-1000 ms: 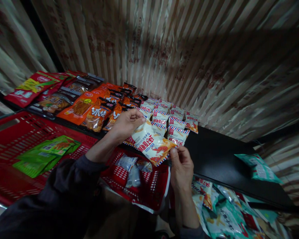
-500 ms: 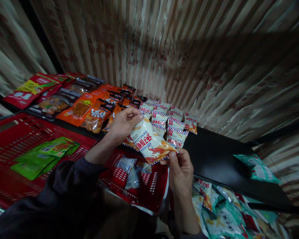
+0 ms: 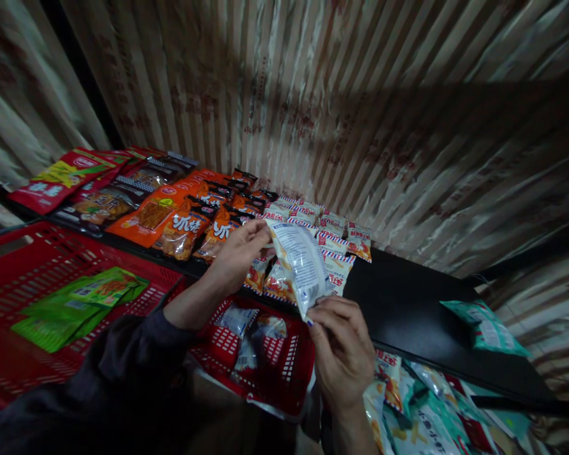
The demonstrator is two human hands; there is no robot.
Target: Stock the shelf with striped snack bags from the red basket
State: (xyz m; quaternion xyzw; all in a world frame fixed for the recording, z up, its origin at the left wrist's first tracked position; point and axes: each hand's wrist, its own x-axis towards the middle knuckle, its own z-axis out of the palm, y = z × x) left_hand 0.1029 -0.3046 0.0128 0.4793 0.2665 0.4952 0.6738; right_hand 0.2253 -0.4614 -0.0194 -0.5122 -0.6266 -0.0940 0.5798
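Note:
Between my two hands a white snack bag (image 3: pixel 301 259) is held up at a slant, its printed back facing me. My left hand (image 3: pixel 241 251) pinches its upper left corner. The lower end is gripped by the thumb and fingers of my right hand (image 3: pixel 344 347). Just behind the bag, rows of matching white snack bags (image 3: pixel 332 243) lie on the black shelf (image 3: pixel 398 297). Below it is a red basket (image 3: pixel 284 398) with several small packets (image 3: pixel 239 319) inside.
Orange snack bags (image 3: pixel 184 227), dark bags (image 3: pixel 102 205) and red bags (image 3: pixel 66 177) line the shelf's left part. A larger red basket (image 3: pixel 9 253) holds green packets (image 3: pixel 76 309). One teal bag (image 3: pixel 486 325) lies at the shelf's right end; more teal bags (image 3: pixel 427 420) sit below.
The snack bag in my hands has turned over, from its picture front to its text-covered back. My right hand has rotated with it; both hands still grip it.

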